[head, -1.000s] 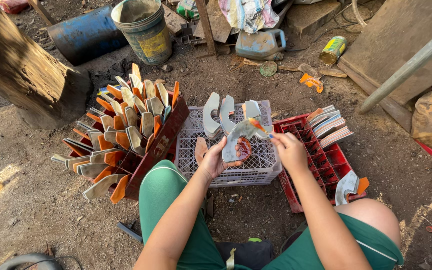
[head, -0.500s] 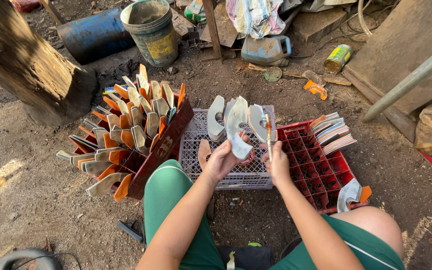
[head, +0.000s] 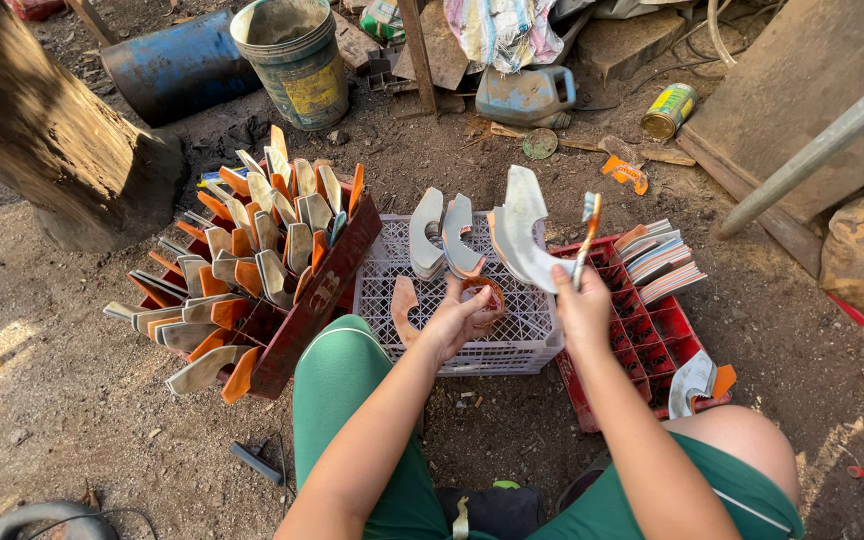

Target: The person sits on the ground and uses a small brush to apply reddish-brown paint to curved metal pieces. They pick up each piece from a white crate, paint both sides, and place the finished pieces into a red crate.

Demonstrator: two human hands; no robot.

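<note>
Head camera is looking down at us sitting on the dirt ground (head: 72, 440), green shorts (head: 352, 400) and knees filling the six o'clock edge. Our left hand (head: 457, 322) is resting on the white plastic crate (head: 512, 335) just ahead of our knees, its fingers (head: 487, 305) curling around a small orange-rimmed piece (head: 482, 290); a pale curved piece (head: 404, 305) is lying on the crate at nine o'clock from that hand. Our right hand (head: 582, 305), at three o'clock from the left, is lifting a large grey curved blade (head: 522, 235), the fingers (head: 564, 285) clamping on its lower end near the orange handle stub (head: 589, 235) that is sticking up. Beyond our hands, at twelve o'clock on the same crate, two more grey curved blades (head: 442, 235) are standing upright side by side.

At three o'clock a red compartment crate (head: 642, 340) is sitting against the white one, holding a fanned stack of flat pieces (head: 662, 260) at its far corner, and one grey and orange piece (head: 697, 378) is leaning at its near edge beside our right knee. At nine to ten o'clock a tilted dark red crate (head: 322, 290) is bristling with many grey and orange blades (head: 242, 260) pointing outward.

Farther off, a thick log (head: 42, 130) is lying at ten o'clock, a blue drum (head: 172, 65) and a grimy bucket (head: 297, 60) are standing at eleven to twelve, a grey jerrycan (head: 524, 95) is sitting at twelve, and a tin can (head: 669, 110) is lying at one o'clock.
</note>
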